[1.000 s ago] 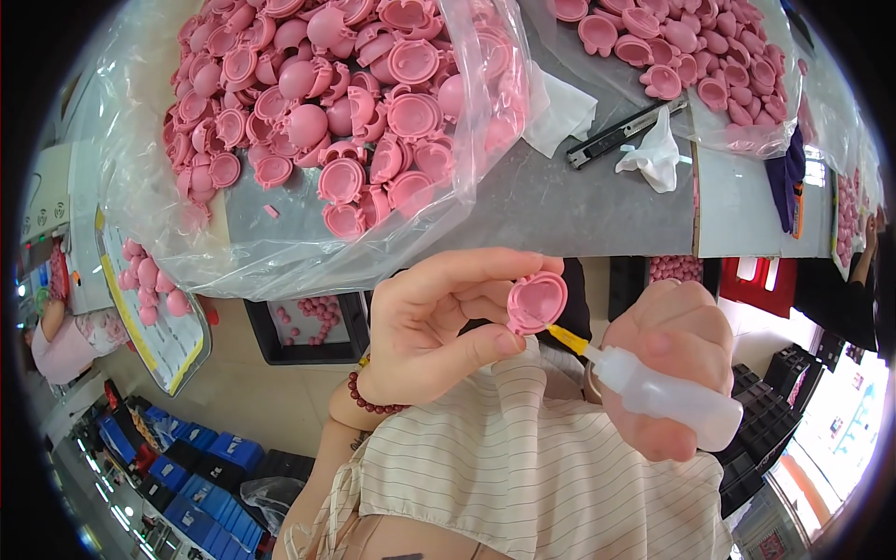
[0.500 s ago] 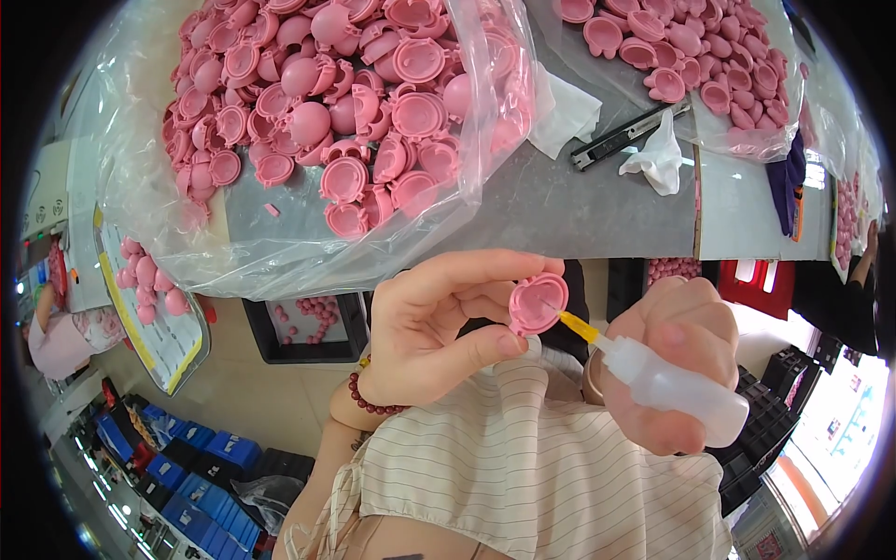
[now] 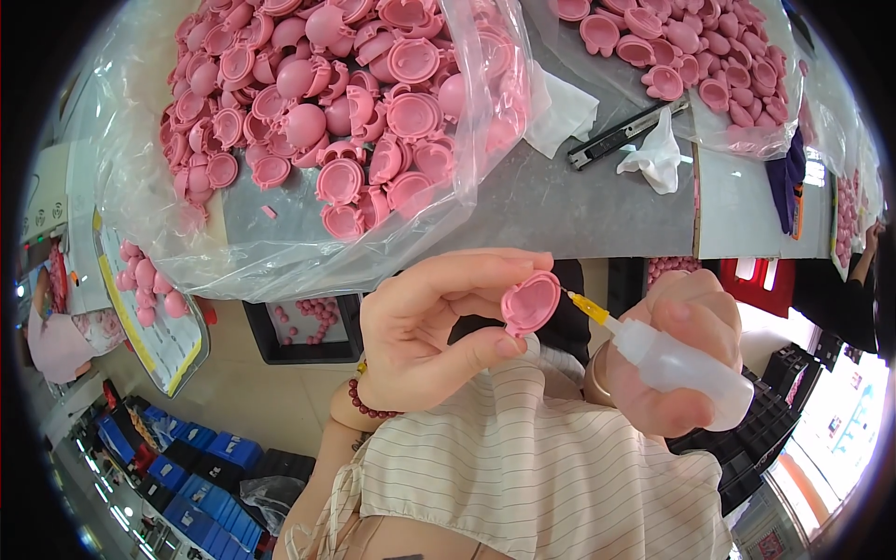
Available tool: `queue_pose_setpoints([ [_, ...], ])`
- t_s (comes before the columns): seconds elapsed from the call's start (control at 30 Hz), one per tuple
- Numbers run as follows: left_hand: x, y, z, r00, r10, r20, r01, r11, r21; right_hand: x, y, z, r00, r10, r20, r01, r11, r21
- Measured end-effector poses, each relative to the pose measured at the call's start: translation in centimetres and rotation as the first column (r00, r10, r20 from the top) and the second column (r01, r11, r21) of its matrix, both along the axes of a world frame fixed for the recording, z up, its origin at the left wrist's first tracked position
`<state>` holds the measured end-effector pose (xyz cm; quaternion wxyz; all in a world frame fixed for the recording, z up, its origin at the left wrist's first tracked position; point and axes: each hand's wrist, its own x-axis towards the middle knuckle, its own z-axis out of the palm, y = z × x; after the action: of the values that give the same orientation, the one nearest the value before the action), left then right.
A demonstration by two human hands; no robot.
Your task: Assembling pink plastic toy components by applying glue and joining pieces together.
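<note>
My left hand (image 3: 434, 327) pinches a pink plastic half shell (image 3: 532, 303) between thumb and fingers, its hollow side turned toward my right hand. In my right hand (image 3: 681, 345) is a translucent white squeeze bottle (image 3: 691, 373) with a yellow needle tip (image 3: 586, 307). The tip points at the shell's right rim, very close to it; whether it touches I cannot tell. Beyond my hands, a clear plastic bag (image 3: 373, 247) lies spread on the grey table with a heap of similar pink shells (image 3: 303, 126).
More pink pieces (image 3: 681, 42) fill a second bag at the back right. Between the bags lie a black-and-silver utility knife (image 3: 627, 136) and crumpled white tissues (image 3: 658, 159). A black tray (image 3: 271, 345) with pink balls is below the table edge. Pink balls (image 3: 145, 280) rest on a sheet at left.
My right hand has drawn the needle tip back out of the shell's hollow, slightly to the right and up. My left hand has shifted a little left and turned the shell.
</note>
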<state>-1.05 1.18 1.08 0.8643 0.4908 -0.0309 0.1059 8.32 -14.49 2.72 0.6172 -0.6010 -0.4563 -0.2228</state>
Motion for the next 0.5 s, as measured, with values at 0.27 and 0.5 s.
queue_pose_setpoints([
  [0.27, 0.0, 0.1, 0.1, 0.995, 0.087, 0.053, -0.088, 0.996, 0.025, -1.0, -0.4, 1.0, 0.992, 0.076, -0.103, -0.083, 0.995, -0.063],
  [0.5, 0.2, 0.4, 0.4, 0.998, 0.05, 0.046, -0.049, 0.999, -0.02, -0.2, -1.0, 0.8, 0.971, 0.135, -0.195, -0.111, 0.985, 0.129],
])
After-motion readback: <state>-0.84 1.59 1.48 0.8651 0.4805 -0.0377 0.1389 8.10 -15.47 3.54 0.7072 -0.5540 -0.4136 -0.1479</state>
